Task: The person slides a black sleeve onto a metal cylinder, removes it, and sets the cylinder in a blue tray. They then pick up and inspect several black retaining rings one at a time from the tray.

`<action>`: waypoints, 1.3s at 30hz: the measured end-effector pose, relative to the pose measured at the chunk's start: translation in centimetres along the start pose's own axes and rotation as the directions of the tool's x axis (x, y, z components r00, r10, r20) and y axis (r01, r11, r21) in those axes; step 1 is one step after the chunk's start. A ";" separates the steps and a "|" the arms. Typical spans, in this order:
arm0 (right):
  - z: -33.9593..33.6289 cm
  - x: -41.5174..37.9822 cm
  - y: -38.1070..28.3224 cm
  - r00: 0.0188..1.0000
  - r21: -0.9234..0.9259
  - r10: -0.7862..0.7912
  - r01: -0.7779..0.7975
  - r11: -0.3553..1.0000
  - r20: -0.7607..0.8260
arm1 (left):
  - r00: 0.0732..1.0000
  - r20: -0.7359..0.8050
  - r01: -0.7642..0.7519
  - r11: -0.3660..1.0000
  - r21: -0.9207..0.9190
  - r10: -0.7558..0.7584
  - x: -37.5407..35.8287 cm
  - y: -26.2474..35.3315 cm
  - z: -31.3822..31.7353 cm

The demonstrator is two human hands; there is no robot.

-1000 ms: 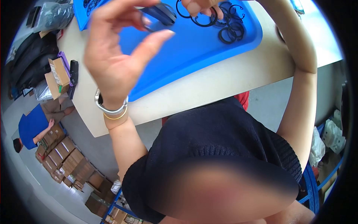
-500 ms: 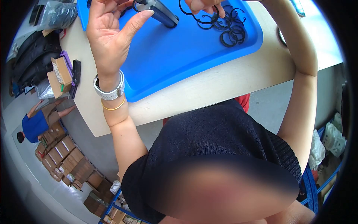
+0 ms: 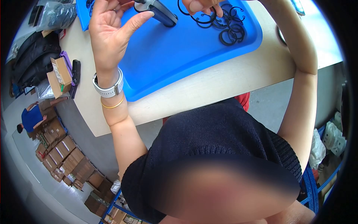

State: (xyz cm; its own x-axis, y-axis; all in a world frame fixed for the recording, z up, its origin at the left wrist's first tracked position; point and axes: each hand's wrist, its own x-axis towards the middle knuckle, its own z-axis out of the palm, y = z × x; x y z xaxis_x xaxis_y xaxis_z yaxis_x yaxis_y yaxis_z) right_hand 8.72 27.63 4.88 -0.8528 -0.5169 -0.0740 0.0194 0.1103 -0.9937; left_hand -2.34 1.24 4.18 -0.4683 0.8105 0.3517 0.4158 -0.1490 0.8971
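Note:
My left hand (image 3: pixel 110 35) is at the upper left over the blue tray (image 3: pixel 179 76), thumb stretched out and the other fingers partly cut off by the top edge. Its thumb tip is close to an upright grey-and-black tool or stand (image 3: pixel 162 14), whose kind I cannot make out. At the top, my right hand (image 3: pixel 203 5) is closed on black retaining rings (image 3: pixel 192 18), which hang below the fingers. Just right of it, several loose retaining rings (image 3: pixel 232 35) lie in a pile on the tray.
The tray rests on a pale table (image 3: pixel 209 87). On the left are a black backpack (image 3: pixel 33 63), an open cardboard box (image 3: pixel 59 76) and plastic bags (image 3: pixel 57 16). Stacked cartons (image 3: pixel 71 156) stand on the floor, near a person in a blue shirt (image 3: pixel 31 117).
My right hand has shifted slightly left with the rings. My left hand stays almost where it was, thumb still out. The person in the background has changed arm position.

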 end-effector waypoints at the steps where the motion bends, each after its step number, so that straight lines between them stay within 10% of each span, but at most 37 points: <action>1: 0.0 0.0 0.0 1.000 0.000 0.000 0.000 1.000 0.000 | 1.000 0.011 0.015 1.000 0.005 -0.015 0.0 0.2 0.0; 4: 0.2 -0.1 -0.3 1.000 -0.007 -0.004 0.004 1.000 -0.007 | 0.947 -0.266 -0.086 0.938 0.336 0.182 0.5 1.8 2.8; 7: 0.7 0.1 -1.3 0.997 -0.106 0.073 -0.073 0.992 0.003 | 0.957 -0.052 -0.254 0.911 0.324 0.285 -0.9 2.2 -0.4; 12: 2.0 -0.3 -1.2 0.994 0.028 0.055 -0.058 0.998 0.093 | 0.993 0.093 0.036 0.942 0.334 -0.071 -2.5 5.6 3.0; 21: 4.1 -1.7 -3.6 0.999 -0.055 0.023 -0.025 0.998 -0.042 | 0.958 0.175 0.225 0.974 0.030 -0.227 -1.9 4.9 3.8; 39: 2.6 -2.0 -1.6 0.962 -0.077 -0.130 0.115 0.990 -0.239 | 0.995 0.072 0.079 0.974 -0.214 -0.065 -1.2 4.8 3.0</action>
State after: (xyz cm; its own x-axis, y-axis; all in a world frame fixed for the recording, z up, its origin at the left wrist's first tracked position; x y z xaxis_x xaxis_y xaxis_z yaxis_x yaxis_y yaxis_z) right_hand 11.75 26.31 6.41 -0.9480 -0.3086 0.0782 -0.1188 0.1149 -0.9862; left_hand 2.52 1.24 7.24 -0.4376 0.8570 0.2722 0.2009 -0.2019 0.9586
